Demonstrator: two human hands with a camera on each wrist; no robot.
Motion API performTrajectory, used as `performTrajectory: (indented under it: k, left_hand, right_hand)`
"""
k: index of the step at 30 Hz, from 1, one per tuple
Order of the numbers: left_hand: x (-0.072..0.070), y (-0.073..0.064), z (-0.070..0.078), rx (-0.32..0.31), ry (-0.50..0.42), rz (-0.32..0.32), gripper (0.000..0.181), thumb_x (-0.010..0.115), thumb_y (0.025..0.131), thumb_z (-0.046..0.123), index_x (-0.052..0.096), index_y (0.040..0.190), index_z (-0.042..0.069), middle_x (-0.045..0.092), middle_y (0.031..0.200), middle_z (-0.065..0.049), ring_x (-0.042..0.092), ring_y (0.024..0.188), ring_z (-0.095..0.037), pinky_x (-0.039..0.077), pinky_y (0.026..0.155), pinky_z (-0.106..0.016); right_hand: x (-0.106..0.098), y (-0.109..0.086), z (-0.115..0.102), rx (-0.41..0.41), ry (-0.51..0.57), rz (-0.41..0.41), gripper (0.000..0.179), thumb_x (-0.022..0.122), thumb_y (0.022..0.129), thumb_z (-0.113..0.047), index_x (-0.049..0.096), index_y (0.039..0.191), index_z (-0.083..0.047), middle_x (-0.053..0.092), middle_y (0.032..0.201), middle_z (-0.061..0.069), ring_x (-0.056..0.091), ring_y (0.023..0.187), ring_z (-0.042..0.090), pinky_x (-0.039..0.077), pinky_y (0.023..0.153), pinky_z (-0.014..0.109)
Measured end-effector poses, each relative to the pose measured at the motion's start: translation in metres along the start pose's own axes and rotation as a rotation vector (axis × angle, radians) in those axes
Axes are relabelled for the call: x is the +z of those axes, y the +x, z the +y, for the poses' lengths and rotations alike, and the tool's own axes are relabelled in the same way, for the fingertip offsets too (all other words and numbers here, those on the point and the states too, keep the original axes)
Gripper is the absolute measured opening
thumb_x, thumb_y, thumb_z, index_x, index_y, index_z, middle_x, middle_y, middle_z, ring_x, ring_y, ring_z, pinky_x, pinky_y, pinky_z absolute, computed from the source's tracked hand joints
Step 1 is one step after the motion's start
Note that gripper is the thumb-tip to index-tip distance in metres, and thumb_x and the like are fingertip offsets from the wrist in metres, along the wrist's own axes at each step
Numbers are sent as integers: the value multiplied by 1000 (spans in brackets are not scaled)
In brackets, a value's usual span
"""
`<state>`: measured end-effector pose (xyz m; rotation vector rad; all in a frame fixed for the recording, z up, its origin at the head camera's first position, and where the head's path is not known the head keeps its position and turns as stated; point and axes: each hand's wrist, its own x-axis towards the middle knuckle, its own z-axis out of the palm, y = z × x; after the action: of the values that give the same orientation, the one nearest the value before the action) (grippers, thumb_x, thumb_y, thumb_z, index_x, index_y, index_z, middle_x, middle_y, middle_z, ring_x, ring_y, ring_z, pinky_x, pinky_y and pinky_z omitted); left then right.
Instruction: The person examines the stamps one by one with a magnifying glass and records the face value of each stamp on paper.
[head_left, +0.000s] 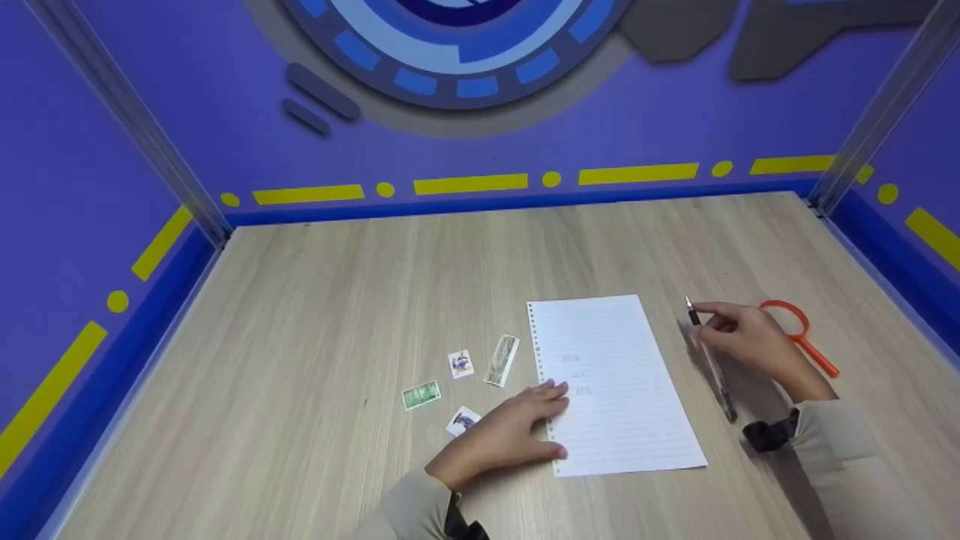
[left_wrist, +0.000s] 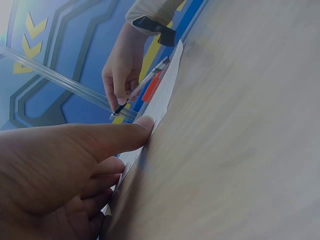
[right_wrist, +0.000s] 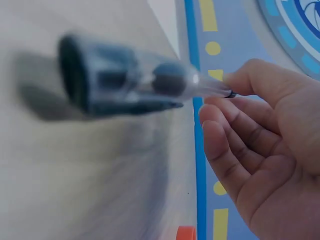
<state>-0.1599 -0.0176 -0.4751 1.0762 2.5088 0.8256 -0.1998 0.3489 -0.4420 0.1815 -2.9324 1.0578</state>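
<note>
A sheet of lined paper (head_left: 622, 427) with punched holes down its left side lies on the table, with a few faint marks written near its middle. My left hand (head_left: 514, 429) rests on the paper's left edge, thumb and fingers spread. To the right of the sheet, my right hand (head_left: 739, 339) pinches a clear pen (head_left: 712, 369) near its black grip, between thumb and forefinger. The pen's tip points away from me; its clip end (right_wrist: 115, 75) looms large in the right wrist view. The other right fingers curl loosely in that view.
Several stamps lie left of the paper: a green one (head_left: 421, 395), a small picture one (head_left: 461, 364), a long one (head_left: 502, 361), and one (head_left: 463, 421) partly behind the left hand. An orange magnifying glass (head_left: 817, 356) lies beyond the right hand. Blue walls (head_left: 465, 161) enclose the table.
</note>
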Motion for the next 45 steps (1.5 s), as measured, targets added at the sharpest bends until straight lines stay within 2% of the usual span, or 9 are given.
performTrajectory:
  k: [9, 16, 19, 25, 29, 34, 37, 41, 45]
  left_hand:
    - [0, 0, 0, -5, -14, -11, 66, 73, 83, 30, 49, 140, 6, 39, 153, -3, 31, 144, -20, 26, 119, -35]
    - [-1, 0, 0, -13, -31, -20, 65, 73, 84, 29, 49, 140, 6, 38, 153, -3, 30, 145, -20, 26, 119, -34]
    - [-1, 0, 0, -15, -33, -19, 65, 73, 84, 29, 49, 140, 6, 38, 153, -3, 30, 145, -20, 26, 119, -35]
    - [0, 1, 0, -10, -30, -15, 66, 73, 83, 28, 49, 140, 6, 38, 153, -4, 30, 145, -21, 26, 119, -34]
    - [0, 1, 0, -12, -26, -19, 66, 73, 84, 29, 48, 140, 6, 38, 153, -4, 30, 145, -21, 25, 119, -34]
    - [0, 2, -1, -14, -26, -19, 66, 73, 84, 29, 48, 140, 6, 38, 153, -3, 30, 145, -20, 25, 119, -34]
    - [0, 2, -1, -18, -31, -16, 66, 73, 83, 28, 49, 140, 6, 38, 153, -3, 30, 145, -20, 25, 119, -33]
    - [-1, 1, 1, -24, -25, -16, 66, 74, 83, 28, 50, 140, 6, 39, 153, -2, 29, 145, -19, 25, 119, -33]
    - [-1, 1, 2, -30, -17, -17, 66, 74, 83, 28, 49, 140, 6, 39, 153, -2, 29, 145, -19, 25, 119, -33]
  right_hand:
    - [4, -2, -11, 40, 240, 4, 42, 59, 93, -11, 54, 133, 1, 64, 88, 5, 62, 71, 2, 57, 62, 24]
    - [11, -4, -23, -37, 401, 16, 41, 58, 94, -7, 53, 133, 3, 64, 86, -3, 64, 69, 7, 57, 62, 23]
    - [13, -5, -25, -63, 442, -5, 45, 60, 94, -10, 50, 137, -1, 65, 89, -1, 67, 72, 10, 58, 65, 23]
    - [18, -7, -29, -35, 504, -76, 41, 56, 97, -20, 54, 135, -4, 64, 99, 0, 66, 79, 9, 57, 75, 21]
    - [21, -7, -31, -36, 702, -150, 42, 52, 99, -18, 50, 137, 0, 64, 102, 3, 65, 81, 9, 57, 78, 21]
    - [26, -8, -33, -68, 939, -207, 41, 51, 99, -11, 49, 139, -3, 64, 109, 3, 66, 94, 11, 57, 83, 23]
    - [29, -9, -34, -91, 988, -199, 38, 52, 97, -3, 54, 134, -6, 64, 106, 0, 65, 98, 9, 55, 86, 21]
    - [36, -9, -38, -117, 1017, -201, 33, 53, 93, 6, 60, 122, -8, 66, 97, -2, 65, 88, 7, 56, 79, 18]
    - [43, -10, -42, -127, 974, -231, 27, 55, 92, 6, 59, 115, -8, 66, 89, -4, 63, 78, 8, 55, 72, 18]
